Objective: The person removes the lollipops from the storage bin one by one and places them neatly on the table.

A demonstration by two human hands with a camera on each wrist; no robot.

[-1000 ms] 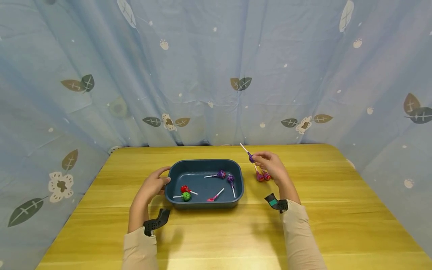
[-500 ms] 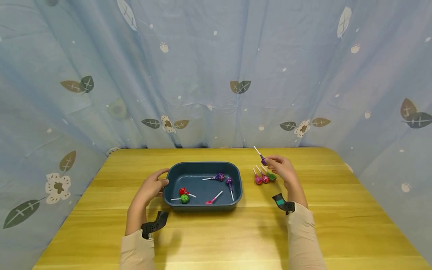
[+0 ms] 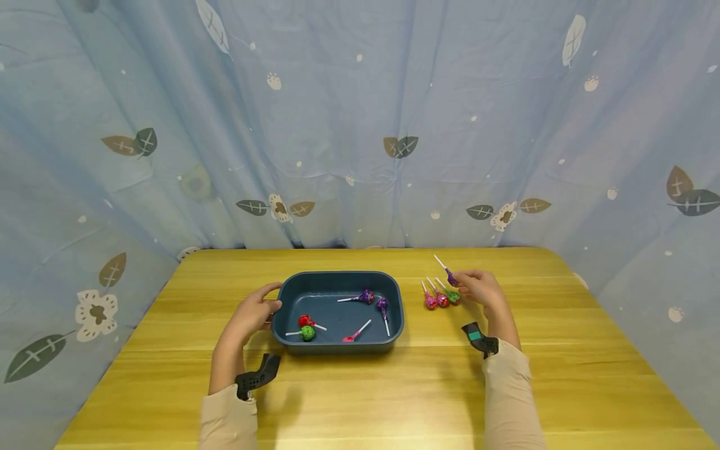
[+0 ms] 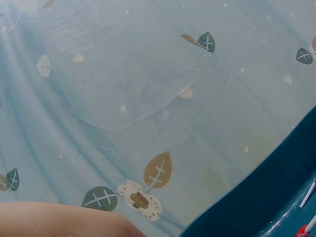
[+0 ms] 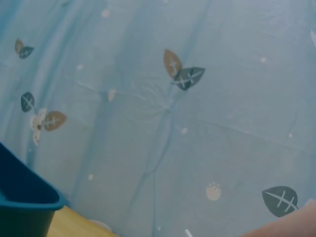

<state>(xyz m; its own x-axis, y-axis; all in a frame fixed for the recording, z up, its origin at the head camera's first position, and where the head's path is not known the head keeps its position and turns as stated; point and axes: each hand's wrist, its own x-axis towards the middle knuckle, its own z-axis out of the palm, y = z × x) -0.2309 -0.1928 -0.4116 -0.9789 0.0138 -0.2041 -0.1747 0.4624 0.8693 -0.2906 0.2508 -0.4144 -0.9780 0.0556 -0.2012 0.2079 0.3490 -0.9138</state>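
Note:
My left hand (image 3: 251,315) holds the left end of a dark blue plastic tub (image 3: 337,349), its thumb at the rim and a finger reaching along the back corner. Inside the tub lie two purple lollipops (image 3: 367,295), a red lollipop (image 3: 305,320), a green lollipop (image 3: 307,333) and a pink lollipop (image 3: 350,338). My right hand (image 3: 478,289) pinches another purple lollipop (image 3: 452,279) by its wrapped head, with the white stick pointing up and left. Just below it on the table are two pinkish-red lollipops (image 3: 430,302) and a green lollipop (image 3: 453,297), side by side.
The wooden table (image 3: 349,400) has a yellowish top. A blue patterned curtain (image 3: 337,112) hangs behind it and along both sides. Each wrist wears a black mount (image 3: 259,376). The right wrist view catches the tub's corner (image 5: 44,202).
My right hand has moved right and slightly down with the purple lollipop, uncovering the green one beside the two pinkish-red ones. The left hand stays at the tub.

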